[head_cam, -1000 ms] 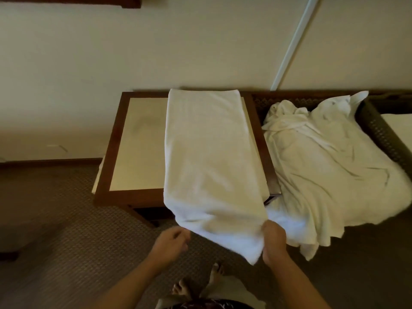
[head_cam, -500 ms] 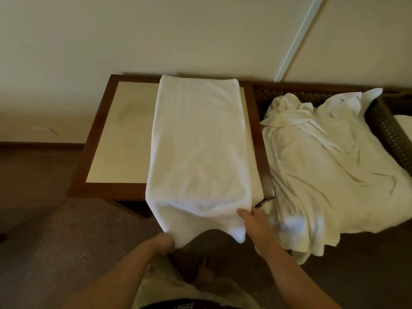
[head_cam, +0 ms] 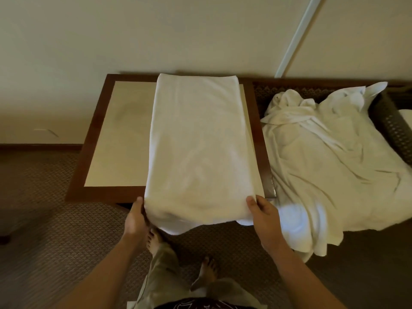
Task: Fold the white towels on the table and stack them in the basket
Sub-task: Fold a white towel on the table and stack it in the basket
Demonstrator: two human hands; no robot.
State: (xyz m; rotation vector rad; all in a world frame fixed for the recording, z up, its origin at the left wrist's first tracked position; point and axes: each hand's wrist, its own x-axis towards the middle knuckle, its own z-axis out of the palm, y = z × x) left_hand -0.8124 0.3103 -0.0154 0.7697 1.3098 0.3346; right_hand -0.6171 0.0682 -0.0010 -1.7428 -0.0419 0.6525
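1 towel (head_cam: 198, 139) lies as a long folded strip on the counter (head_cam: 120, 139), its near end overhanging the front edge. Left hand (head_cam: 134, 219) and right hand (head_cam: 263, 210) each grip a near corner. A heap of unfolded towels (head_cam: 323, 166) waits to the right (basket (head_cam: 394, 128) at far right, contents barely visible). Judgement: early; crosswise folds and stacking remain.

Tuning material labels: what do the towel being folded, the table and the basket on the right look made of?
Towel: soft white cloth, likely terry; matte, nappy surface, drapes limply over the near table edge. Table: dark glossy wood-look frame around a pale matte inset panel; the panel's material is unclear. Basket: dark woven wicker or rattan look, open lattice weave visible.
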